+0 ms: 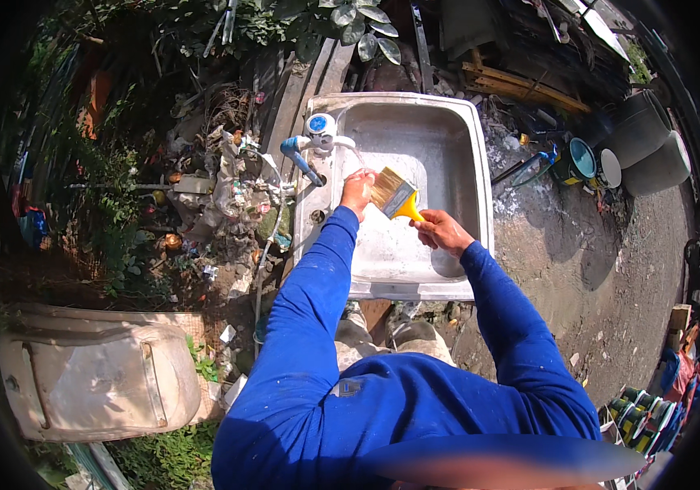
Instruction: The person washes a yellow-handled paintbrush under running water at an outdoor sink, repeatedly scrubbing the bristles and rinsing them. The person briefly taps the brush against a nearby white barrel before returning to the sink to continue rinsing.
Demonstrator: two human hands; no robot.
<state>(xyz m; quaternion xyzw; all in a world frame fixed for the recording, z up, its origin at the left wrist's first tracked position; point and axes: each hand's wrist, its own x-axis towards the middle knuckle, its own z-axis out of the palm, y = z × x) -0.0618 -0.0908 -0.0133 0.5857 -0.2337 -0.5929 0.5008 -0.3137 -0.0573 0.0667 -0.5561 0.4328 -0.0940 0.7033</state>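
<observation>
A wide paintbrush (397, 198) with a yellow handle, a grey metal band and pale bristles is held over a steel sink (481, 175). My right hand (444, 233) is closed on the handle, to the right of the bristles. At the bristle end, my left hand (357, 193) has its fingers curled against the bristles, just under the spout of a white tap (322, 131) on a blue pipe (294, 151). What the left fingertips do is partly hidden. Whitish smears and wet patches mark the basin.
Dirty plastic and rubbish (223, 180) lie among plants on the left. An old beige basin (97, 371) rests at lower left. On the right stand grey drums (660, 163) and an open bucket (582, 158). Stacked tins (642, 418) are at lower right.
</observation>
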